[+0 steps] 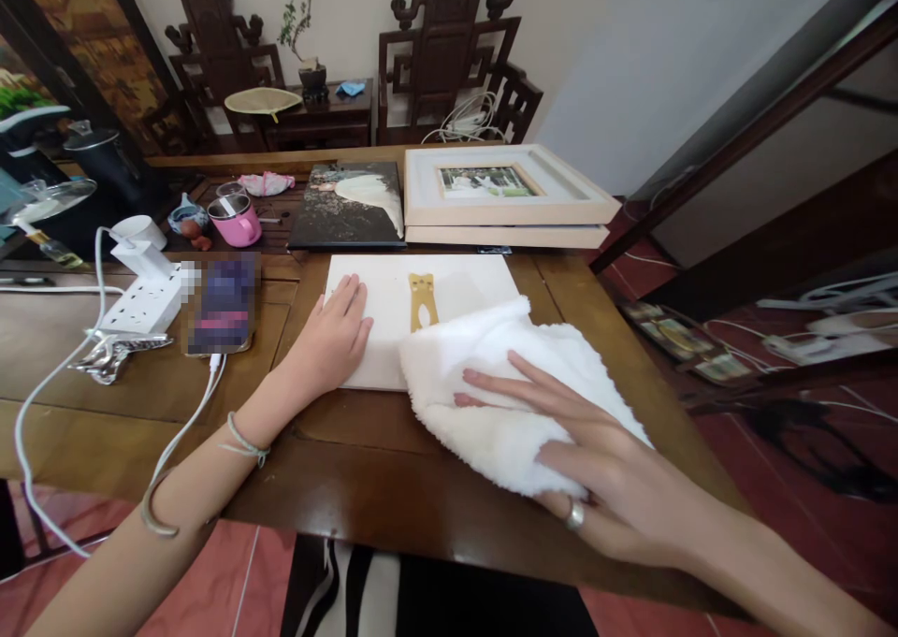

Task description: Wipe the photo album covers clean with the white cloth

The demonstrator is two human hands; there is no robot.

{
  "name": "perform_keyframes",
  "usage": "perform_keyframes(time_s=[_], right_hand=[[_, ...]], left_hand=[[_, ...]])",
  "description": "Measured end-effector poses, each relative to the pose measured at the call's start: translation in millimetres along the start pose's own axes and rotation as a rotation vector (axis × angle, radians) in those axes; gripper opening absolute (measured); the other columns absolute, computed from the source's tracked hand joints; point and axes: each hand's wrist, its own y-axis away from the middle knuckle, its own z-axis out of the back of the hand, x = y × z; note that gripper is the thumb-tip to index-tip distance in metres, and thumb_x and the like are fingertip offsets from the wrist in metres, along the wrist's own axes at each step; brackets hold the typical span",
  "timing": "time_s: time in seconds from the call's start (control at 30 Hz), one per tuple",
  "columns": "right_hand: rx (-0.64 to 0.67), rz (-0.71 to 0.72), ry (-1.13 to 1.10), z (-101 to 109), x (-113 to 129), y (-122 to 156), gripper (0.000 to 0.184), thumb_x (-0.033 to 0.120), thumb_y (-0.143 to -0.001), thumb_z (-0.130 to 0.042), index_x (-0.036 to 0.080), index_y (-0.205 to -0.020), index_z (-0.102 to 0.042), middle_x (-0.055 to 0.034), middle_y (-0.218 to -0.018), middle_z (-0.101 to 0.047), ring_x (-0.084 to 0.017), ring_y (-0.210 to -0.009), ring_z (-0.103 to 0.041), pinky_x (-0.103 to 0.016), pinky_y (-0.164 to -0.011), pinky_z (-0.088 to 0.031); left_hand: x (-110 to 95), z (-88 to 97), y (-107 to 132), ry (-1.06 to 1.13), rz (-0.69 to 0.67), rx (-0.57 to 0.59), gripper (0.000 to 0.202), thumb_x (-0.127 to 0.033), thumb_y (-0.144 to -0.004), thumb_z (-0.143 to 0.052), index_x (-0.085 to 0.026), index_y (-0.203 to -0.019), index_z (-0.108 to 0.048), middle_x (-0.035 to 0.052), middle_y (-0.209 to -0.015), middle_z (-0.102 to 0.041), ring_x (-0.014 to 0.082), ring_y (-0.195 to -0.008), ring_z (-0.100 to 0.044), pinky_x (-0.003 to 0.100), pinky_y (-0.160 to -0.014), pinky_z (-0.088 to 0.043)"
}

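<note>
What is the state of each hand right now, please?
Left hand: open, resting on the white panel, holding nothing.
Right hand: fingers spread over the white cloth; firm grip cannot be told.

The left forearm (186, 492) is reaching in from the lower left, its hand (335, 338) lying palm down with fingers pointing forward. The right hand (596, 450) is slanting inward, palm down, several fingers stretching out apart.

Two hands (340, 333), one cloth (449, 366) and one white board (379, 282) lie mid-frame. At left are one power strip (146, 302) and one pink mug (238, 229). Two chairs (449, 52) stand up top.
</note>
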Motion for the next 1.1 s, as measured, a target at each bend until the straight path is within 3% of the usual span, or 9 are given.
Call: perform_keyframes(time_s=[0.23,0.43,0.5,0.6,0.77,0.87,0.97,1.1], right_hand=[[0.033,-0.156,0.084,8,-38,-11,0.021,0.028,-0.091,-0.051,0.022,-0.072,-0.059,-0.0128,-0.137,-0.060,-0.036,-0.134,-0.046,-0.059,-0.111,-0.039],[-0.025,-0.386,0.206,4,-84,-37,0.029,0.044,-0.093,-0.046,0.025,-0.074,-0.057,-0.0114,-0.103,-0.072,-0.042,-0.123,-0.056,-0.066,-0.095,-0.050],[-0.063,-0.387,0.209,1,-83,-44,0.027,0.042,-0.093,-0.046,0.026,-0.073,-0.055,-0.0111,-0.105,-0.072,-0.040,-0.121,-0.059,-0.066,-0.100,-0.046],[-0.071,-0.289,0.216,-3,-61,-41,0.019,0.032,-0.093,-0.048,0.025,-0.077,-0.056,-0.0132,-0.119,-0.069,-0.036,-0.128,-0.053,-0.066,-0.110,-0.035],[-0.009,-0.147,0.186,-3,-12,-8,0.016,0.017,-0.088,-0.051,0.021,-0.072,-0.055,-0.0209,-0.143,-0.052,-0.034,-0.136,-0.044,-0.065,-0.113,-0.032],[0.041,-0.105,0.125,4,3,10,0.017,0.014,-0.086,-0.051,0.021,-0.071,-0.054,-0.0177,-0.145,-0.051,-0.032,-0.140,-0.040,-0.060,-0.116,-0.030],[0.067,-0.110,0.091,10,-2,14,0.019,0.016,-0.087,-0.051,0.022,-0.069,-0.053,-0.0151,-0.145,-0.052,-0.030,-0.138,-0.043,-0.057,-0.117,-0.030],[0.020,-0.135,0.113,11,-31,0,0.020,0.022,-0.091,-0.050,0.022,-0.073,-0.057,-0.0145,-0.142,-0.056,-0.032,-0.133,-0.050,-0.056,-0.115,-0.033]], left_hand=[[-7,1.0,7,-0.025,0.020,0.034,0.054,-0.026,-0.100,-0.027,-0.001,-0.148,-0.029,0.0238,-0.159,-0.024,0.0291,-0.150,-0.017,0.052,-0.119,-0.023],[-4,-1.7,8,-0.002,0.000,0.012,0.054,-0.026,-0.100,-0.027,-0.003,-0.148,-0.030,0.0230,-0.158,-0.025,0.0292,-0.149,-0.019,0.052,-0.119,-0.024],[-2,-1.4,8,-0.001,-0.006,0.008,0.054,-0.027,-0.100,-0.027,-0.003,-0.148,-0.030,0.0230,-0.158,-0.025,0.0292,-0.149,-0.019,0.052,-0.119,-0.024],[-2,0.1,7,-0.010,-0.002,0.018,0.054,-0.026,-0.099,-0.027,-0.001,-0.147,-0.030,0.0235,-0.158,-0.025,0.0294,-0.149,-0.019,0.052,-0.119,-0.024],[-6,1.6,9,-0.019,0.006,0.012,0.054,-0.026,-0.100,-0.027,0.000,-0.147,-0.031,0.0239,-0.158,-0.026,0.0300,-0.149,-0.020,0.053,-0.118,-0.025],[-9,1.2,8,-0.026,0.004,0.013,0.054,-0.026,-0.100,-0.027,0.001,-0.147,-0.030,0.0239,-0.158,-0.025,0.0304,-0.149,-0.020,0.054,-0.118,-0.025],[-11,0.9,7,-0.037,0.016,0.029,0.055,-0.025,-0.100,-0.027,0.003,-0.147,-0.030,0.0241,-0.158,-0.024,0.0303,-0.149,-0.019,0.053,-0.118,-0.024],[-12,1.1,6,-0.036,0.026,0.034,0.055,-0.025,-0.100,-0.027,0.003,-0.147,-0.029,0.0237,-0.158,-0.024,0.0294,-0.150,-0.018,0.053,-0.119,-0.024]])
